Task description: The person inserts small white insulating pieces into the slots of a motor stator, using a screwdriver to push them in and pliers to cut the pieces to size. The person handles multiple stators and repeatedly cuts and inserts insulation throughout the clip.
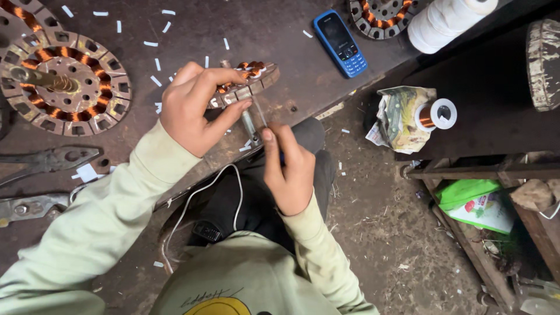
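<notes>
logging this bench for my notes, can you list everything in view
round metal stator with copper windings: 1, grey and copper, tilted at bench edge, under left hand
thin metal tool: 1, silver, between both hands
flat wound stator with shaft: 1, bench left
partly seen stators: 2, top edge
blue keypad phone: 1, bench top
white thread cone: 1, top right
copper wire spool: 1, on crumpled paper
dark pliers: 1, bench left
white paper strips: many, scattered
left hand: grips stator
right hand: pinches tool
</notes>
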